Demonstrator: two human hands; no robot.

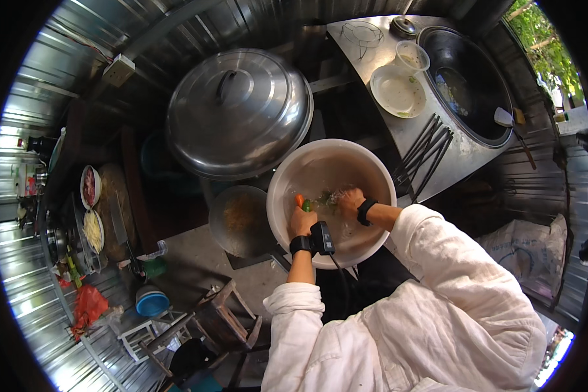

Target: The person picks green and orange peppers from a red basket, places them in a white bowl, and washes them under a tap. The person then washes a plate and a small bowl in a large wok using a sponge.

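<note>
A large white plastic basin [275,206] of cloudy water stands before me, and both my hands are inside it. My left hand [302,220], at the basin's left side, is closed around an orange-red vegetable [299,200] and a green one [306,205], which look like peppers. Only their tips show. My right hand [351,200] is partly in the water near the middle, with its fingers hidden by splashing. A little dark green matter [327,197] shows beside those fingers; whether they hold it is unclear.
Behind the basin sits a big domed metal lid [255,112]; a metal pan [220,220] is left. At right, a steel counter [387,44] carries a wok [470,63], a white bowl [397,100] and dark chopsticks [428,152]. A cleaver [119,220] lies on a wooden board [111,181].
</note>
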